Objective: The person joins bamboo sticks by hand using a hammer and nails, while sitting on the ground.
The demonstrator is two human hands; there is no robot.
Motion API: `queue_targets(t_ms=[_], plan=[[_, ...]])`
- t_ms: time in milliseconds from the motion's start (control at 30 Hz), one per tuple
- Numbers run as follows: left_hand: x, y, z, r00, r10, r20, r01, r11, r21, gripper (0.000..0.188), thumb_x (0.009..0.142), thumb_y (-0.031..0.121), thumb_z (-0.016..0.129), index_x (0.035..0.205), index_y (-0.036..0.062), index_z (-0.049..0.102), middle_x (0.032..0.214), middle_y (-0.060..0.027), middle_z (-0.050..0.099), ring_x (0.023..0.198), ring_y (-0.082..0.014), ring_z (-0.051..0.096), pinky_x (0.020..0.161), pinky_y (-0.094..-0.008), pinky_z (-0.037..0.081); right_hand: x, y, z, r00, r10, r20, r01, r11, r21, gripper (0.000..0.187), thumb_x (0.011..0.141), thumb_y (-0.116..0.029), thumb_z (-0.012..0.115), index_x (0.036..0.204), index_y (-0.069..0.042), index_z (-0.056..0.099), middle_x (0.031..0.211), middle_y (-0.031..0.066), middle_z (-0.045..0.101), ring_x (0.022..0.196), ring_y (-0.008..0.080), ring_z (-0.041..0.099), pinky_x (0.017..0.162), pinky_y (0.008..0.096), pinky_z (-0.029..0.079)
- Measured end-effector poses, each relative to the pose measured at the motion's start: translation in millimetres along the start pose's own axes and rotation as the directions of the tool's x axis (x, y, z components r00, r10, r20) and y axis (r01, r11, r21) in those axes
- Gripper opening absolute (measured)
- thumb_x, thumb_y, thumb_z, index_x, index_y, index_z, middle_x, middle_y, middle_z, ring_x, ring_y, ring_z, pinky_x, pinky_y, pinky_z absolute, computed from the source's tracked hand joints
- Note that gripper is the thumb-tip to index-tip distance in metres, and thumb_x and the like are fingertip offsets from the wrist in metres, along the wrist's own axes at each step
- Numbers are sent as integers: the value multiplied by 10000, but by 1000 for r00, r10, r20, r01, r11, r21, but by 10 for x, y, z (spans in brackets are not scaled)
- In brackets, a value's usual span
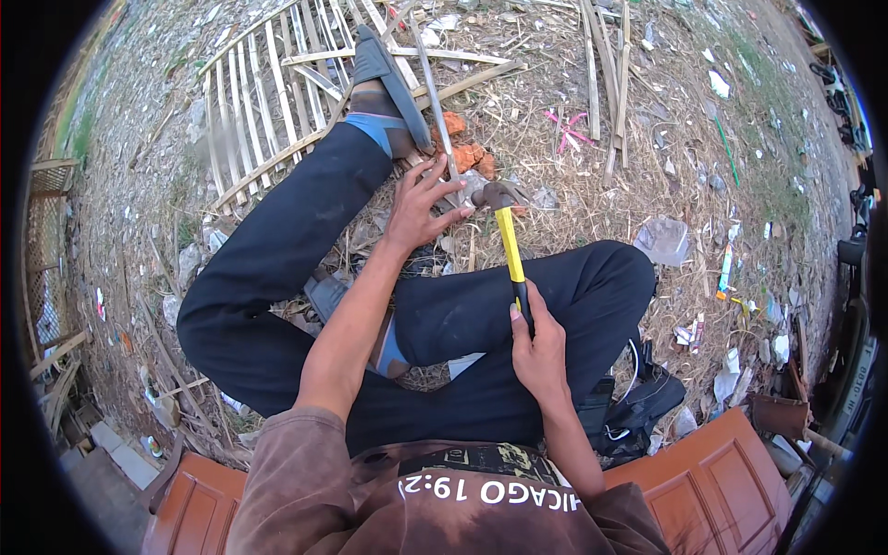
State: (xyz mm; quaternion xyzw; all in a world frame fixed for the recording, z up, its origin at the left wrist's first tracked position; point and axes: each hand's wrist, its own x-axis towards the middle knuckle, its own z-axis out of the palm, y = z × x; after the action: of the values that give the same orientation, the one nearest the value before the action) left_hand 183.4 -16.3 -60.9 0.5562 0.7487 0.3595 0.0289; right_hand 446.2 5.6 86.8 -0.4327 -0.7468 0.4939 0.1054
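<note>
My right hand grips a hammer by the black lower part of its yellow handle, above my bent right leg. The dark hammer head is beside the near end of a thin pale grey rod. My left hand steadies that end, fingers along one side and thumb stretched toward the hammer head. From there the rod runs away past my sandalled foot. Orange-red brick pieces lie right of the rod. What lies directly under the hammer head is partly hidden.
A slatted wooden lattice lies at the far left, with loose sticks farther right. A pink ribbon, a clear plastic container and litter dot the ground. A black bag sits by my right leg; brown panelled wood is beneath me.
</note>
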Motion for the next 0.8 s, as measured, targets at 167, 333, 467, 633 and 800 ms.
queue_targets(t_ms=[167, 333, 467, 633, 800], plan=[[5, -3, 4, 1000, 3, 9, -3, 1000, 9, 454, 746, 469, 770, 1123, 222, 718, 1449, -95, 492, 1315, -312, 424, 1051, -459, 363, 8, -23, -15, 1000, 26, 7, -27, 1000, 9, 404, 952, -39, 526, 1332, 82, 464, 1198, 309, 596, 1133, 421, 595, 948, 412, 472], [14, -10, -4, 1000, 8, 12, -8, 1000, 0, 461, 741, 448, 777, 1127, 205, 708, 1448, -92, 495, 1308, -317, 428, 1054, -451, 360, 10, 1, -8, 1000, 12, 9, -12, 1000, 4, 404, 952, -40, 527, 1332, 81, 464, 1188, 311, 598, 1130, 421, 597, 940, 414, 473], [24, 20, -39, 1000, 1, 29, -1, 1000, -3, 472, 740, 413, 787, 1135, 172, 694, 1451, -109, 491, 1299, -325, 431, 1070, -438, 346, 21, -19, -11, 1000, 21, 11, -21, 1000, 13, 404, 952, -41, 529, 1332, 82, 464, 1181, 312, 600, 1126, 422, 599, 934, 414, 474], [13, -6, -9, 1000, 8, -4, -8, 1000, -1, 472, 736, 472, 771, 1133, 228, 697, 1443, -79, 499, 1296, -316, 436, 1049, -460, 371, 15, -8, -10, 1000, 27, 12, -27, 1000, 11, 405, 952, -42, 530, 1332, 80, 464, 1177, 311, 602, 1117, 428, 601, 930, 407, 475], [9, -11, -5, 1000, 2, 5, -2, 1000, 6, 475, 732, 464, 777, 1134, 224, 695, 1447, -80, 495, 1298, -318, 433, 1049, -460, 370, 21, -20, -15, 1000, 26, 14, -26, 1000, 6, 402, 953, -44, 529, 1331, 77, 465, 1177, 308, 603, 1115, 428, 601, 929, 405, 476]])
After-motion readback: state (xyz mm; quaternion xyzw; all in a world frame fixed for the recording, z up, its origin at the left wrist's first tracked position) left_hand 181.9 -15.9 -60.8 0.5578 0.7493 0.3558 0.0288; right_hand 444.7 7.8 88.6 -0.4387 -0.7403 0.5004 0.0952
